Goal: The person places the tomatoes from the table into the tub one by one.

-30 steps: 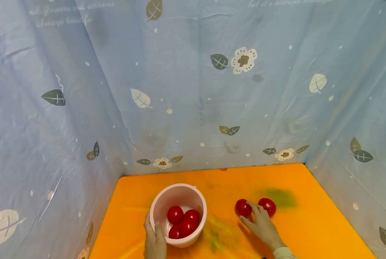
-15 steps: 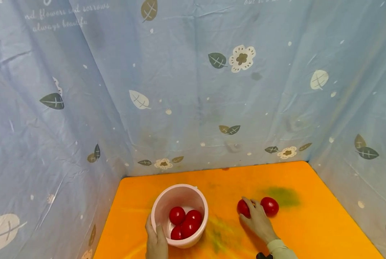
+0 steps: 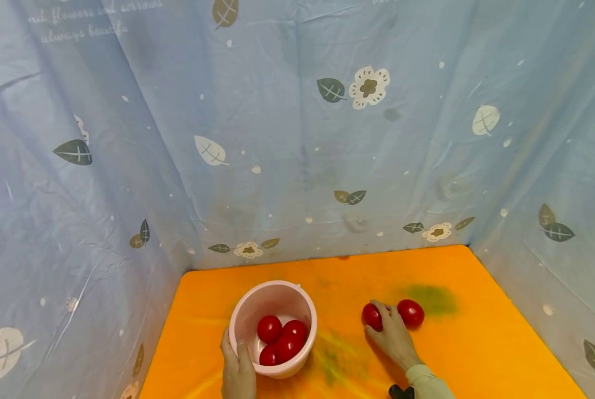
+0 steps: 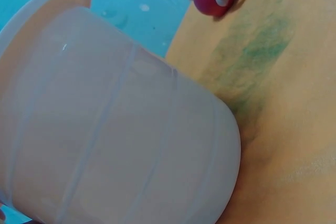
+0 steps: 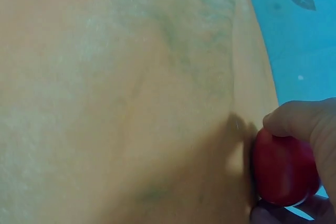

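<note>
A pale pink bucket (image 3: pixel 250 313) stands tilted toward me in the head view, with several glossy red tomato-like fruits (image 3: pixel 270 329) inside. My left hand (image 3: pixel 239 368) grips its left side near the rim; the left wrist view is mostly the bucket's ribbed outer wall (image 4: pixel 121 114). To the right, my right hand (image 3: pixel 394 338) holds another red tomato-like fruit (image 3: pixel 371 316) between thumb and fingers, low over the table. In the right wrist view the thumb presses on this fruit (image 5: pixel 283 171) and fingertips show below it. One more red fruit (image 3: pixel 411 313) lies just right of that hand.
The orange table (image 3: pixel 337 277) has blurry green and yellow patches. Blue curtain-like sheets (image 3: pixel 287 138) with leaf and flower prints rise behind it and on both sides. A small black object (image 3: pixel 401 392) shows beside the right sleeve (image 3: pixel 427 382).
My right fingers have come over the top of the left-hand loose fruit and closed on it. The left hand and bucket keep their place; the head view has shifted slightly.
</note>
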A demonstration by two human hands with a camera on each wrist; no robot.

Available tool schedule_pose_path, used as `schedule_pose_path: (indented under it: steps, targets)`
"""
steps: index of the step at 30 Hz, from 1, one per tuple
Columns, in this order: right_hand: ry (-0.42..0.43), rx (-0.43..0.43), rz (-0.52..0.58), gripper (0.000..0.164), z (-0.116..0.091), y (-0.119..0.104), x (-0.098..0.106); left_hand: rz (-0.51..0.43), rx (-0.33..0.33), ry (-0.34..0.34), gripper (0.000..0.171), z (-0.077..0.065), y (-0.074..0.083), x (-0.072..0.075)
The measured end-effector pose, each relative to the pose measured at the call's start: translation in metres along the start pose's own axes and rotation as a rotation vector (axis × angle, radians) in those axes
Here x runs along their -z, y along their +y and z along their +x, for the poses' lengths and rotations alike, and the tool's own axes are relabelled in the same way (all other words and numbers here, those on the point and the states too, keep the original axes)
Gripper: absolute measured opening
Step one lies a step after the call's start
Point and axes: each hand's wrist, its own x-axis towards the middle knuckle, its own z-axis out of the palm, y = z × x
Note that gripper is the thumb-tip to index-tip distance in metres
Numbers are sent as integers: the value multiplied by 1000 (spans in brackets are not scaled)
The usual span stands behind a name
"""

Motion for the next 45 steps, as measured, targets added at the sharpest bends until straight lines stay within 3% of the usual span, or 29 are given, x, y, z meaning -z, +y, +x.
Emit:
schedule_pose_path:
  steps: [2, 9, 19, 25, 29, 37, 40, 45]
  targets:
    - [-13, -13, 18, 68, -1, -1, 0, 0, 0, -14, 88, -1, 0, 2]
    - [-43, -16, 90, 67, 2, -12, 9, -54, 121, -104, 105, -8, -1, 7]
    - [65, 134, 190, 67, 22, -65, 49, -4, 15, -38, 92, -2, 2, 4]
    - [136, 239, 225, 66, 33, -105, 64, -13, -12, -9, 90, -2, 3, 3]
    - [138, 302, 252, 65, 36, -134, 74, 9, -3, -7, 89, -3, 2, 2]
    - [42, 397, 311, 65, 36, -185, 78, 30, 3, 5, 93, -2, -1, 2]
    - [-67, 412, 322, 64, 33, -201, 73, 5, -8, 13, 88, -1, -2, 2]
    - [-261, 468, 270, 64, 27, -223, 60, 38, -95, 116, 68, 2, -3, -1]
